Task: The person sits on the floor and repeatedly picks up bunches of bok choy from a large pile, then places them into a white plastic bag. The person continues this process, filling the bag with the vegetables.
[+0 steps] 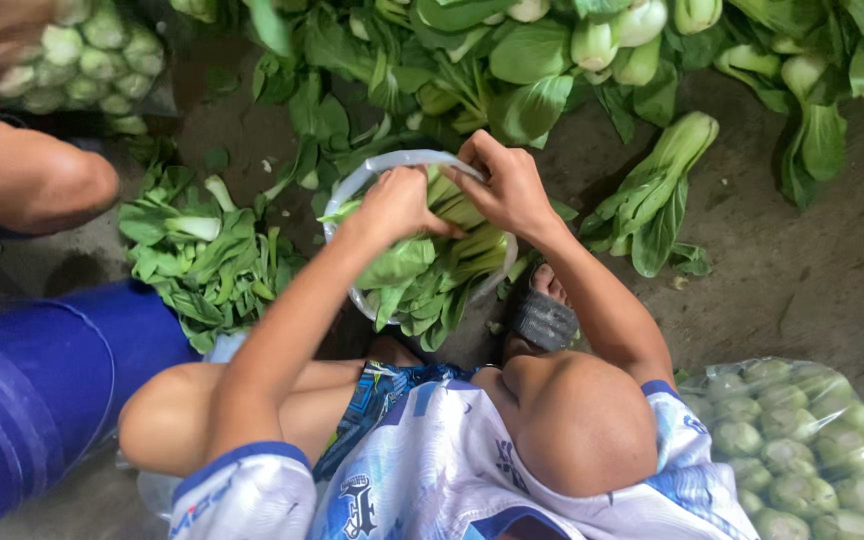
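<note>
A clear plastic bag [352, 190] stuffed with green bok choy [432, 265] lies on the ground in front of my knees. My left hand [397, 205] is closed on the bag's rim at the top of the opening, resting against the leaves. Just to its right, my right hand [507, 185] pinches the same rim, fingers curled over the edge. The two hands almost touch above the stalks. The bag's lower part is hidden under the leaves that spill out.
A blue bucket [42, 390] lies at the left. Loose leaves [202, 250] and a bok choy pile [512, 50] cover the ground ahead. Filled bags sit bottom right [802, 450] and top left [82, 55]. Another person's knee [42, 180] is at the left.
</note>
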